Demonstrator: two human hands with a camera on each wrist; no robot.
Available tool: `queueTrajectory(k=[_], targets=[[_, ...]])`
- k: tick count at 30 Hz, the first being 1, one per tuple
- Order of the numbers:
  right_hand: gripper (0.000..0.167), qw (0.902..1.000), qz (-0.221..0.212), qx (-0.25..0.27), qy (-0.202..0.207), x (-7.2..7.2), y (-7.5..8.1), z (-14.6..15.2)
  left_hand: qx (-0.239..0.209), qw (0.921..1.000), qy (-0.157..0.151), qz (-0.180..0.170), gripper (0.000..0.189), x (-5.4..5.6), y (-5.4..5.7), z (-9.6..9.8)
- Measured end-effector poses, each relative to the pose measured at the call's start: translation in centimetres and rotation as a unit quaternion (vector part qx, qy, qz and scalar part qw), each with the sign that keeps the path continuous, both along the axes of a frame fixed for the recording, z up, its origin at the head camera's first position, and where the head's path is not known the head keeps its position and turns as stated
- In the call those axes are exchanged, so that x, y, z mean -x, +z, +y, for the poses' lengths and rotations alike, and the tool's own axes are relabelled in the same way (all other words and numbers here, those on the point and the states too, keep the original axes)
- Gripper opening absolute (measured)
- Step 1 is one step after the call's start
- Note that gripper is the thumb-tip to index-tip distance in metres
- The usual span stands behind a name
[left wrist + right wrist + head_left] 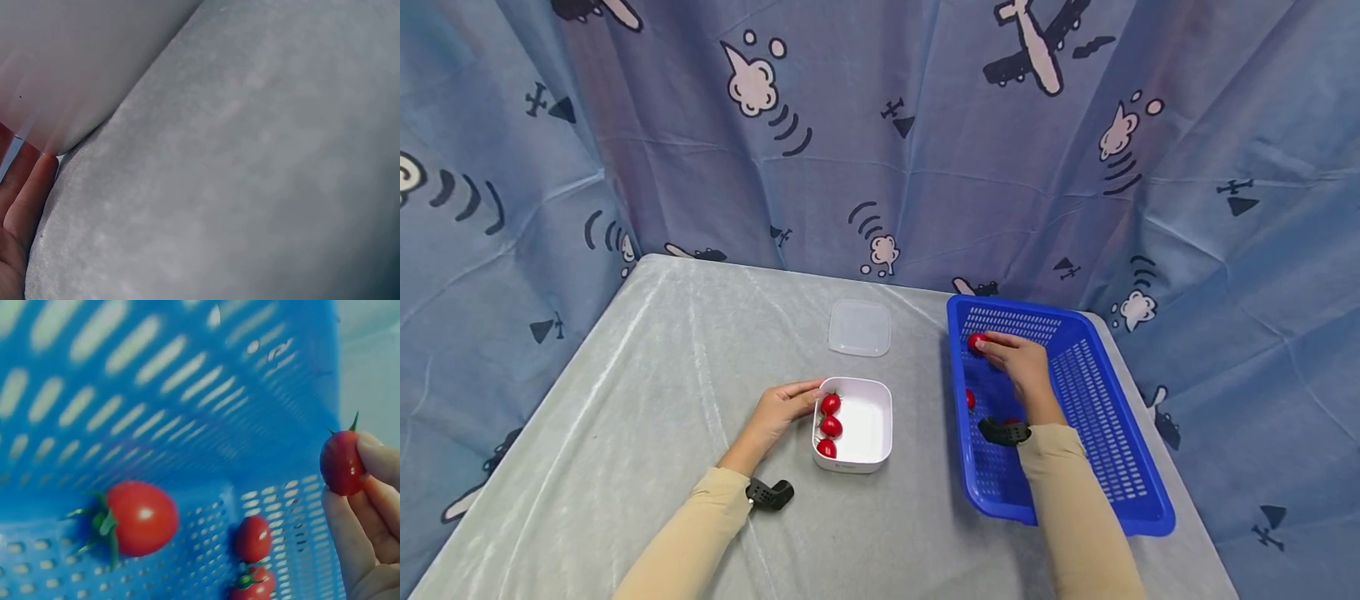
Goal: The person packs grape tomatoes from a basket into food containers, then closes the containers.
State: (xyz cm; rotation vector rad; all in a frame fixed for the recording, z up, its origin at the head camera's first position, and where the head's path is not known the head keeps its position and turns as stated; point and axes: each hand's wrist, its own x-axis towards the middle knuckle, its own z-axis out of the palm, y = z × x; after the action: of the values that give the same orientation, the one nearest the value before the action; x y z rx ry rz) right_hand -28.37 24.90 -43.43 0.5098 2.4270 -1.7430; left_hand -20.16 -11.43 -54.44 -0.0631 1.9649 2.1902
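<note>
Probably light and bruisable, the glossy red oval tomato (976, 343) is sensibly pinched by its sides in the right hand (1024, 367), far left in the blue plastic basket (1078, 375), the left hand (781, 408) touching the square white box (867, 425).

Small glare on pinched tomato (342, 464)

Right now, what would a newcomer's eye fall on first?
Likely the big blue perforated plastic basket at the head view's right, where the right hand pinches a glossy red tomato. Left of it, three red tomatoes line the left side of a square white box, touched by the left hand.
</note>
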Motion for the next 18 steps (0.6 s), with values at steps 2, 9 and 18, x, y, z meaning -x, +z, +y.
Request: queueTrajectory(k=[2,9,18], targets=[[0.053,1.0000,-0.002,0.002,-0.005,-0.2,0.6,-0.2,0.003,1.0000,0.001,0.001,0.042,0.0,0.1,0.0],[0.052,0.9998,0.005,0.018,-0.007,-1.3,2.0,-0.9,0.007,1.0000,0.001,0.003,0.042,0.0,0.0,0.0],[0.057,0.9929,0.072,0.085,0.042,-3.5,3.8,-2.7,0.009,0.9999,0.006,0.000,0.041,0.0,0.1,0.0]])
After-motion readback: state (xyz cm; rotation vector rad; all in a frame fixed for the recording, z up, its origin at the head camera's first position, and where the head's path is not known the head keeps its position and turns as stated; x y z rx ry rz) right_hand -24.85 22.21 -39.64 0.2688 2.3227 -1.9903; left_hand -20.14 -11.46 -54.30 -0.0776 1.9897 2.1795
